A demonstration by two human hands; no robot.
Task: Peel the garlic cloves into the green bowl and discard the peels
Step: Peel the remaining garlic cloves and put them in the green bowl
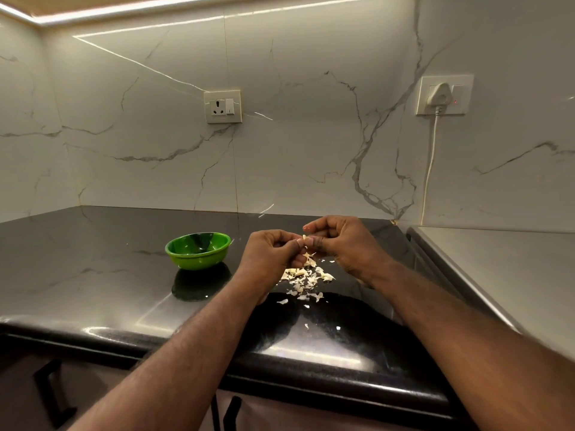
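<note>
My left hand point(270, 247) and my right hand point(340, 241) meet above the black countertop point(93, 275), fingertips pinched together on a small garlic clove point(305, 238) that is mostly hidden between them. Pale bits of skin hang from the clove. Directly below the hands lies a pile of garlic peels point(306, 279), with a few flakes scattered toward the counter's front edge. The green bowl point(198, 250) stands to the left of my left hand, about a hand's width away; I cannot tell what lies inside it.
A marble backsplash runs behind the counter, with a wall socket point(222, 107) in the middle and a plugged-in white cable point(431, 163) at the right. A pale raised surface point(513, 275) borders the counter on the right. Cabinet handles point(51, 396) show below the front edge.
</note>
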